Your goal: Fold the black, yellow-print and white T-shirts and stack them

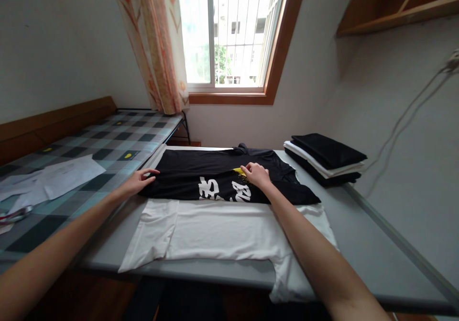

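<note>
A black T-shirt (186, 170) with white lettering and a yellow print lies folded lengthwise on the table. It overlaps the upper part of a white T-shirt (222, 230), which is spread flat with a sleeve hanging at the front edge. At the black shirt's left end, my left hand (138, 182) rests with fingers stretched out and a little apart, touching the cloth. My right hand (256, 174) is closed in a pinch on the black shirt beside the yellow print. The right forearm crosses over the white shirt and hides part of it.
A stack of folded black and white clothes (326, 156) sits at the table's back right. To the left is a bed (96, 134) with a checked cover and loose papers (60, 177). A window (236, 34) and curtain (158, 38) are behind; a wooden shelf (401, 17) hangs upper right.
</note>
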The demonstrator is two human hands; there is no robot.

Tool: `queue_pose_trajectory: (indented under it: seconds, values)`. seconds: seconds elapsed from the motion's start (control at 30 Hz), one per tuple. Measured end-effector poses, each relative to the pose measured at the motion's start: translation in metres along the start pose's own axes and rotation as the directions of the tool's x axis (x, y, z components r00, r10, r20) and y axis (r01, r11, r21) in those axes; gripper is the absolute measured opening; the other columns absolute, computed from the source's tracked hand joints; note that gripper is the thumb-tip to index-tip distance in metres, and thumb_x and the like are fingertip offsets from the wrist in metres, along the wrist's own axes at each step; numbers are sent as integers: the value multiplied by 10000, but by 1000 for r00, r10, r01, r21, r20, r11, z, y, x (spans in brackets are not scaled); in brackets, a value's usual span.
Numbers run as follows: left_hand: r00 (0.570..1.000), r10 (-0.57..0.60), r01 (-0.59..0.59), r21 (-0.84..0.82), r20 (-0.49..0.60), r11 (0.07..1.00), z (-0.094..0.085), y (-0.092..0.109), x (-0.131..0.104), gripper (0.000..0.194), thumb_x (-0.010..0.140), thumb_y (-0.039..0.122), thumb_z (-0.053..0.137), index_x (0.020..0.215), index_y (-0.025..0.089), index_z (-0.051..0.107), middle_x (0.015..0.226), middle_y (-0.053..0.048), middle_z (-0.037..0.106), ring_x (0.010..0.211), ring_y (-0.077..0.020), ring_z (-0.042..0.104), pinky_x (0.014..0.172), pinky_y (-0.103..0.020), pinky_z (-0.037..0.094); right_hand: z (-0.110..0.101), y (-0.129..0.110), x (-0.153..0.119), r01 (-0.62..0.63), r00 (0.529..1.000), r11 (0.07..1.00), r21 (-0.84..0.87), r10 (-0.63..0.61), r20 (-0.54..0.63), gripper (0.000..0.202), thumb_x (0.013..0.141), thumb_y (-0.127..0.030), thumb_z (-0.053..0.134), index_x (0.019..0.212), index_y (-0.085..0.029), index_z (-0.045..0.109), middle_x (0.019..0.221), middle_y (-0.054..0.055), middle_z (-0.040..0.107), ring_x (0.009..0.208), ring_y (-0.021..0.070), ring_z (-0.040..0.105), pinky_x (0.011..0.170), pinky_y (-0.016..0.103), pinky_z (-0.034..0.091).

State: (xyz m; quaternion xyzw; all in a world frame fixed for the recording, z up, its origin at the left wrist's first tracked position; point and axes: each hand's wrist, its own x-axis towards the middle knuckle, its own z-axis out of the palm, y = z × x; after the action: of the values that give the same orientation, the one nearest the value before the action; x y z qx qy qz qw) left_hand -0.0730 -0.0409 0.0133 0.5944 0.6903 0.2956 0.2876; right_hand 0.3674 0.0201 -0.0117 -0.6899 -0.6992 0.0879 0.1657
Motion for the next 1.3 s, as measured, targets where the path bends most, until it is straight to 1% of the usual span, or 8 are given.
queue_pose_trajectory:
  seconds: [0.17, 0.3, 0.47, 0.63, 0.77, 0.9, 1.0, 1.3]
  values:
    - [1000, -1, 1, -45, 4, 999, -12, -9, 3, 598, 514, 662, 708, 851, 168, 734, 812, -65, 729, 780, -233, 642, 614, -258, 476, 1, -4, 8, -25, 999, 998, 53, 22, 45, 260, 935, -428, 502, 941, -216, 654, 1037, 72, 699, 991, 232, 609, 837, 346, 367]
    - [999, -30, 28, 58, 28, 998, -11, -21, 5, 460, 527, 592, 698, 754, 193, 720, 718, -47, 717, 787, -252, 653, 657, -271, 486, 6, -4, 5, -23, 1000, 999, 38, 24, -4, 254, 945, -423, 499, 928, -216, 645, 1053, 71, 699, 1006, 235, 599, 845, 351, 356]
    - [999, 42, -45, 248, 14, 968, -5, -24, 4, 256, 626, 440, 621, 732, 220, 697, 759, -40, 719, 892, -271, 656, 756, -285, 487, 11, -3, 2, 3, 999, 1000, -15, -3, -37, 273, 958, -436, 474, 932, -216, 633, 1040, 81, 696, 1016, 257, 588, 852, 373, 354]
    - [1000, 21, -22, 511, 8, 859, -8, -24, 2, 255, 668, 405, 625, 819, 212, 695, 820, -56, 688, 816, -260, 656, 723, -303, 479, 14, -4, -1, 29, 996, 996, -89, -36, -80, 285, 957, -449, 462, 955, -218, 627, 1053, 95, 676, 1016, 266, 578, 856, 380, 357]
    - [983, 170, -77, 694, -67, 715, -1, -9, 5, 328, 778, 396, 564, 1032, 226, 684, 1119, -107, 638, 983, -286, 627, 825, -351, 466, 16, -5, -3, 43, 994, 993, -110, -54, -99, 293, 963, -438, 443, 970, -214, 631, 1060, 107, 669, 1025, 272, 570, 856, 379, 357]
    - [958, 286, -224, 653, 12, 724, 18, 9, 25, 373, 851, 371, 497, 1161, 226, 645, 1242, -108, 617, 1155, -280, 561, 934, -360, 419, 15, -4, -5, 54, 993, 992, -111, -66, -103, 315, 965, -451, 431, 962, -212, 637, 1050, 105, 668, 1016, 266, 569, 858, 374, 355]
    - [957, 272, -275, 591, 96, 759, 30, 15, 43, 352, 854, 440, 504, 1074, 232, 683, 1207, -92, 658, 1151, -278, 568, 939, -369, 395, 14, -4, -6, 63, 990, 992, -113, -76, -117, 320, 961, -460, 437, 950, -213, 639, 1035, 98, 669, 1007, 262, 574, 852, 371, 357]
    - [986, 165, -132, 615, 2, 777, 26, 7, 55, 266, 856, 440, 525, 875, 242, 702, 969, -56, 744, 992, -266, 655, 832, -331, 393, 15, -4, -5, 36, 994, 994, -108, -47, -103, 274, 955, -442, 472, 969, -224, 637, 1055, 92, 670, 1018, 255, 572, 870, 372, 351]
